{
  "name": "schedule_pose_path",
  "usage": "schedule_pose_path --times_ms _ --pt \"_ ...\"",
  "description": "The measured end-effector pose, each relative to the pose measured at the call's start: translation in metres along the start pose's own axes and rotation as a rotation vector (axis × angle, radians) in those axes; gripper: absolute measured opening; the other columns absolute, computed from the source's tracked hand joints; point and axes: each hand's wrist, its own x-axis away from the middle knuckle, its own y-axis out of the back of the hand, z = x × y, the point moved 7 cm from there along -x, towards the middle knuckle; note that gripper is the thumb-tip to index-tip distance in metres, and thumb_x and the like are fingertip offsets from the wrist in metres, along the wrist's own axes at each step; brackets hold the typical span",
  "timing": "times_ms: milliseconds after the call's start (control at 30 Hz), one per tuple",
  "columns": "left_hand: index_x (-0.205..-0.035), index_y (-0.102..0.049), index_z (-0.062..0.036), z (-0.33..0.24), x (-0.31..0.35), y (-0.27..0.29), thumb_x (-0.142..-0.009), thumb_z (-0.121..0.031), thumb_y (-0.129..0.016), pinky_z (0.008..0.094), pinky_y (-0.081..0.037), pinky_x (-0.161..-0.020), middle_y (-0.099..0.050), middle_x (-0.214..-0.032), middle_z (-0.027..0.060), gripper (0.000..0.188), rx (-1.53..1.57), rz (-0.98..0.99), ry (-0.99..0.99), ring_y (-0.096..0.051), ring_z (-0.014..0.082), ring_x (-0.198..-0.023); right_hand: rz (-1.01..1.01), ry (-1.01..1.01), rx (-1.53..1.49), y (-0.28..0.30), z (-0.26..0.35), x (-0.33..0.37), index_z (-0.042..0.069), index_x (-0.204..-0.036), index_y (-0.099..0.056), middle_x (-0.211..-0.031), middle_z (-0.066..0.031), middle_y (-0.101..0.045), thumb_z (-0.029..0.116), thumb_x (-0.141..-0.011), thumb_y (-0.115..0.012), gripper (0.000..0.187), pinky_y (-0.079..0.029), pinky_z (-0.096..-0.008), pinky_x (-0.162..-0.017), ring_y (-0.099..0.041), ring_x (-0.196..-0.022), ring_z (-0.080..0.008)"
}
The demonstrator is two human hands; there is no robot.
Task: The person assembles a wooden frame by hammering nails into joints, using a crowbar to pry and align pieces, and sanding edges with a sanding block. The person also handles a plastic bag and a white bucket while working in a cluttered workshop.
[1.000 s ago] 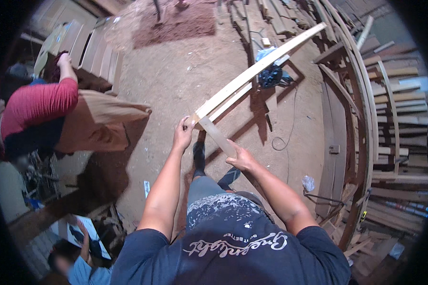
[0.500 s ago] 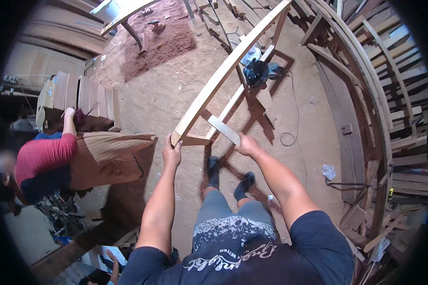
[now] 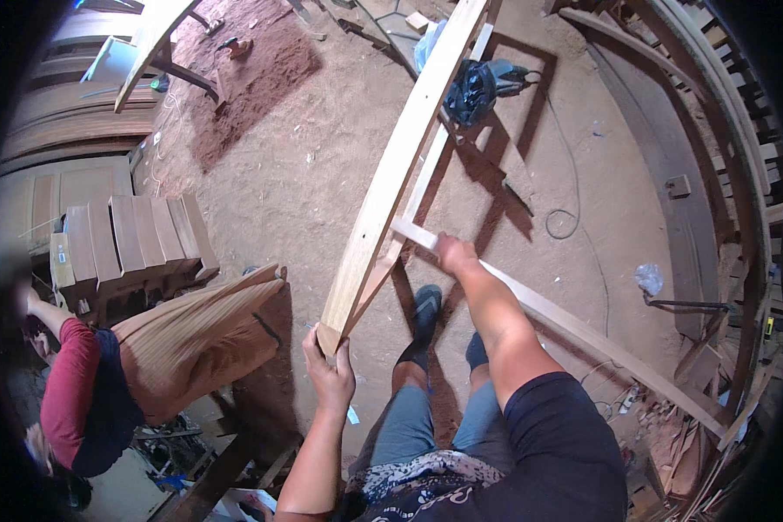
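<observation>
My left hand (image 3: 329,370) is closed around the near end of a long pale wooden beam (image 3: 383,209), thumb and fingers on either side of its corner. The beam belongs to a wooden frame and runs away from me toward the top. A second frame rail (image 3: 424,187) lies below and to its right. With my right hand (image 3: 452,254) I grip a narrow pale wooden bar (image 3: 574,322) near its end beside the frame. Part of that bar is hidden by my right forearm, and it slants down to the far right.
Beyond the beam sits a black plastic bag (image 3: 471,94). A cable (image 3: 574,174) curls over the dusty floor. To my left a person in a red top (image 3: 68,396) is beside brown fabric (image 3: 191,344) and stacked wooden panels (image 3: 126,235). Timber racks (image 3: 713,165) line the right side.
My view has shifted, and the frame's near end sits lower. The long bar at my right hand now shows stretching to the right. The person in red has moved an arm toward the left edge.
</observation>
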Motion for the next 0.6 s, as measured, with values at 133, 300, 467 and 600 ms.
schedule_pose_path --times_ms 133,300,467,600 --pt "-0.142 -0.042 0.0010 0.014 -0.002 -0.008 -0.092 -0.006 -0.071 0.0455 -0.046 -0.104 -0.054 -0.130 0.0254 0.058 0.032 0.016 -0.038 -0.058 0.0401 -0.122 0.001 -0.093 -0.009 -0.021 -0.030 -0.052 0.007 -0.130 -0.056 -0.128 -0.0186 -0.068 0.019 -0.091 -0.067 0.043 -0.054 -0.0497 -0.103 -0.067 -0.119 -0.0364" --pt "-0.143 -0.039 0.0040 0.017 -0.004 -0.004 -0.094 -0.006 -0.070 0.0423 -0.045 -0.107 -0.053 -0.133 0.0229 0.060 -0.016 0.018 -0.015 -0.058 0.0341 -0.123 -0.115 -0.062 0.034 -0.045 -0.046 -0.076 0.008 -0.134 -0.053 -0.130 -0.0173 -0.065 0.023 -0.102 -0.051 0.035 -0.053 -0.0505 -0.100 -0.066 -0.119 -0.0363" --pt "-0.144 -0.039 0.0020 0.018 -0.010 0.000 -0.093 -0.007 -0.071 0.0428 -0.046 -0.106 -0.052 -0.136 0.0253 0.061 -0.054 0.007 -0.040 -0.059 0.0377 -0.122 -0.087 -0.062 0.101 -0.032 -0.055 -0.035 0.011 -0.138 -0.054 -0.132 -0.0146 -0.063 0.019 -0.103 -0.045 0.037 -0.049 -0.0527 -0.104 -0.061 -0.126 -0.0357" --pt "-0.142 -0.042 -0.0012 0.017 -0.016 -0.001 -0.090 -0.008 -0.076 0.0459 -0.045 -0.106 -0.053 -0.133 0.0249 0.063 -0.001 0.051 -0.024 -0.058 0.0397 -0.120 -0.268 -0.050 0.237 -0.039 -0.084 0.019 0.015 -0.144 -0.053 -0.140 -0.0143 -0.059 0.019 -0.102 -0.046 0.043 -0.035 -0.0558 -0.116 -0.053 -0.136 -0.0365"
